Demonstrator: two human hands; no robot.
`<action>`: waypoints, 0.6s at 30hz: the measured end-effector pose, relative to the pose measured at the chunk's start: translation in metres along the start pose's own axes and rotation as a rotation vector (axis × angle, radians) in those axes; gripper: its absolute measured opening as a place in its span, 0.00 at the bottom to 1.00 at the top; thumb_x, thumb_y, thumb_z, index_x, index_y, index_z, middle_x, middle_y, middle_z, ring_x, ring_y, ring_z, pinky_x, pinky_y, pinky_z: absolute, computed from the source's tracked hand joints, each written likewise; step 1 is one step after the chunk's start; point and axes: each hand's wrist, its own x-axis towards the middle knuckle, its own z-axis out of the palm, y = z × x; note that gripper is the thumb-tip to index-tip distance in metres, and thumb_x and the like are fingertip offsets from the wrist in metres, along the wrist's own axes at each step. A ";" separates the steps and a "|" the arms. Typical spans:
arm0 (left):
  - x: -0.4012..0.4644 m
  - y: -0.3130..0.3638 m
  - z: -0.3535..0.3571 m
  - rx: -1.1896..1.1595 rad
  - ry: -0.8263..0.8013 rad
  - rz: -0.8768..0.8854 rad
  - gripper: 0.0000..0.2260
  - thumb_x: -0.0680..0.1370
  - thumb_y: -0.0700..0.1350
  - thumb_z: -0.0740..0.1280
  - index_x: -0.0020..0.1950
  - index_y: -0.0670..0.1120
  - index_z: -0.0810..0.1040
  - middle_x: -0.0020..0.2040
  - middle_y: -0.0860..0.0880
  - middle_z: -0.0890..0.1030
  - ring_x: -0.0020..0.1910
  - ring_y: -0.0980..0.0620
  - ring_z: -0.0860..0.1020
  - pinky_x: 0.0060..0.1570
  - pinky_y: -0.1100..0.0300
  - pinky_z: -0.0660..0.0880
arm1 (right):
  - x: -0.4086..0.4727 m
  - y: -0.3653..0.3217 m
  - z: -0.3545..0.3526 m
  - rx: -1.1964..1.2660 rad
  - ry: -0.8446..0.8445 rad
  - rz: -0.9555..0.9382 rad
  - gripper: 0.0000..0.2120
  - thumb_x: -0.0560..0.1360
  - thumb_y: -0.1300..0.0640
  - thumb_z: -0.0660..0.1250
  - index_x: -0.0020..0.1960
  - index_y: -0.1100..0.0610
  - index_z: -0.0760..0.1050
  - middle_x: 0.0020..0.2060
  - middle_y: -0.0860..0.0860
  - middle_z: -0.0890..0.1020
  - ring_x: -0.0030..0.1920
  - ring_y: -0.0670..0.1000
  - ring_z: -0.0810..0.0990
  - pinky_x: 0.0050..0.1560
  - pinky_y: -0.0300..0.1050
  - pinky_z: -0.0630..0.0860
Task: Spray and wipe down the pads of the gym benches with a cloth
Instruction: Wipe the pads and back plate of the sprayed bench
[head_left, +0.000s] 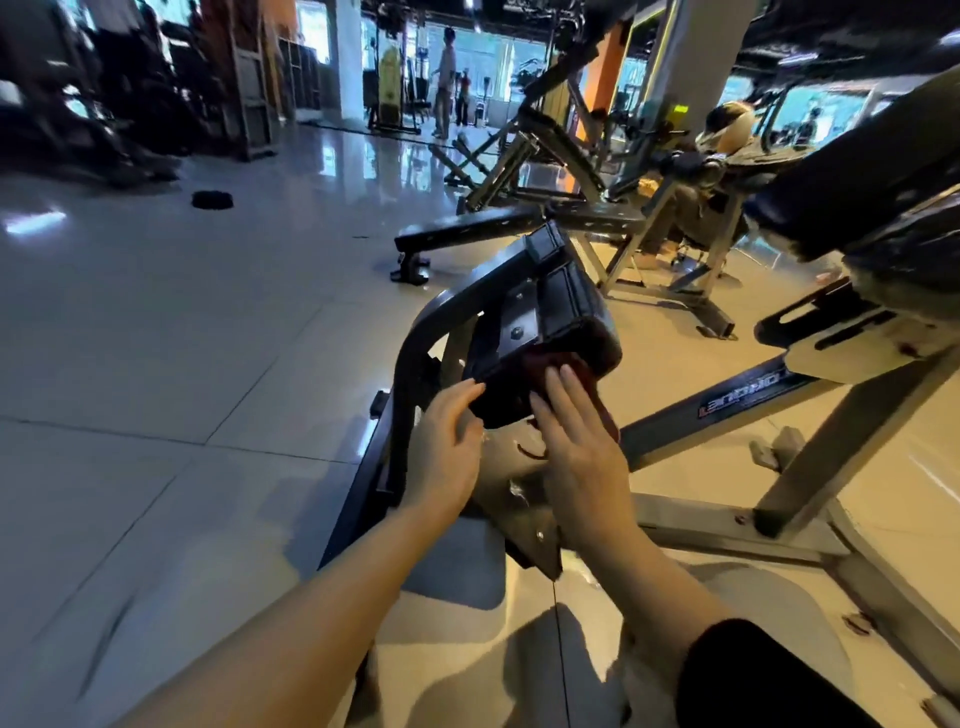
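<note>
Pad (558, 306) sits just past twelve o'clock from our hands; our right hand (582, 436) presses the dark red cloth (545, 366) flat-fingered against its lower edge, while our left hand (447, 441), fingers loosely extended, steadies it for wiping.

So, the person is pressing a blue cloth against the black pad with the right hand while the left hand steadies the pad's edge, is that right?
Not quite: the cloth is dark red, not blue, as the head view shows. The right hand does press it against the black pad, and the left hand steadies the pad's edge.

The cloth (550, 366) lies on the pad (566, 306), under the right hand (582, 447); left hand (447, 441) beside it.
</note>
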 end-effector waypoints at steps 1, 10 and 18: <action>-0.003 0.001 0.005 0.022 0.031 0.011 0.17 0.81 0.37 0.62 0.69 0.48 0.73 0.68 0.53 0.72 0.68 0.59 0.68 0.61 0.70 0.67 | -0.012 0.001 0.006 0.036 -0.083 -0.054 0.28 0.61 0.71 0.78 0.60 0.63 0.79 0.65 0.60 0.76 0.69 0.58 0.71 0.66 0.55 0.68; -0.035 0.025 0.043 -0.110 0.221 -0.073 0.16 0.83 0.48 0.58 0.71 0.56 0.69 0.66 0.56 0.73 0.63 0.59 0.72 0.62 0.60 0.73 | -0.019 0.022 -0.005 0.512 -0.307 -0.263 0.37 0.69 0.63 0.76 0.74 0.59 0.63 0.74 0.57 0.67 0.76 0.53 0.61 0.74 0.51 0.63; -0.020 0.057 0.065 -0.134 0.686 -0.118 0.07 0.81 0.41 0.63 0.57 0.49 0.70 0.50 0.55 0.76 0.50 0.56 0.77 0.40 0.75 0.74 | 0.002 0.091 -0.008 0.455 0.103 -0.192 0.21 0.71 0.61 0.71 0.62 0.62 0.69 0.62 0.60 0.72 0.59 0.58 0.72 0.60 0.46 0.69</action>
